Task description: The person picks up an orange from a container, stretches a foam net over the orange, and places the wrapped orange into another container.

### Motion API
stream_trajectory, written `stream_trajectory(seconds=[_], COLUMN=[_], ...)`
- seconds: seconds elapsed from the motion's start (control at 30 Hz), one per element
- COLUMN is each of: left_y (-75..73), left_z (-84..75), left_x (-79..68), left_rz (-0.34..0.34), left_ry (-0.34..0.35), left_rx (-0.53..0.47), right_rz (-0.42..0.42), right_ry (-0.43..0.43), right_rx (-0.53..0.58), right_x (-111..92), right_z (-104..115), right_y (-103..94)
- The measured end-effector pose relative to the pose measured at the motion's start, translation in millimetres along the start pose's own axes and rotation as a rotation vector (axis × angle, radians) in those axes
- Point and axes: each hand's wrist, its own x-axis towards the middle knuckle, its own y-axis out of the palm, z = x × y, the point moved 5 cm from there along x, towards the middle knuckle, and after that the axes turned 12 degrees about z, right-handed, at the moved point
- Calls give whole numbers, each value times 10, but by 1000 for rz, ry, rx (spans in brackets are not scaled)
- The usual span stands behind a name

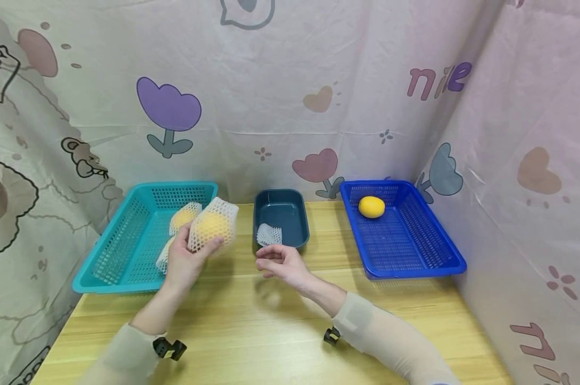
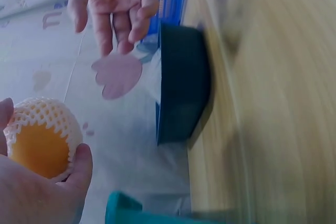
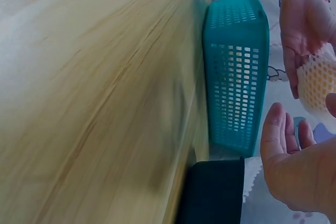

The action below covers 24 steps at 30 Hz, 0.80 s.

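Note:
In the head view my left hand (image 1: 186, 259) grips a yellow fruit (image 1: 212, 226) wrapped in a white foam net (image 1: 227, 209), raised by the right side of the teal basket (image 1: 112, 243). The left wrist view shows thumb and fingers around it, with the bare yellow skin (image 2: 41, 150) showing at one end of the net. My right hand (image 1: 285, 266) holds nothing; its fingers are loosely bent just in front of the dark teal bin (image 1: 295, 222). An empty foam net (image 1: 269, 235) lies in that bin. Two more netted fruits, one of them (image 1: 184, 216) behind my left hand, lie in the teal basket.
At the right a blue basket (image 1: 405, 240) contains one bare yellow fruit (image 1: 371, 207), lemon-like in shape. All three containers stand on a wooden table (image 1: 251, 331) against a printed curtain (image 1: 271, 96). The small bin sits between the two baskets.

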Motion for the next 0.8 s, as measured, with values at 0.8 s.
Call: stream_trajectory(seconds=[0.8], left_y=[-1008], left_z=[147], left_x=[160], left_rz=[-34], left_ry=[-236], left_rx=[108], right_rz=[41], right_ry=[-99], right_rx=[-314], right_x=[261], right_z=[147], right_y=[252])
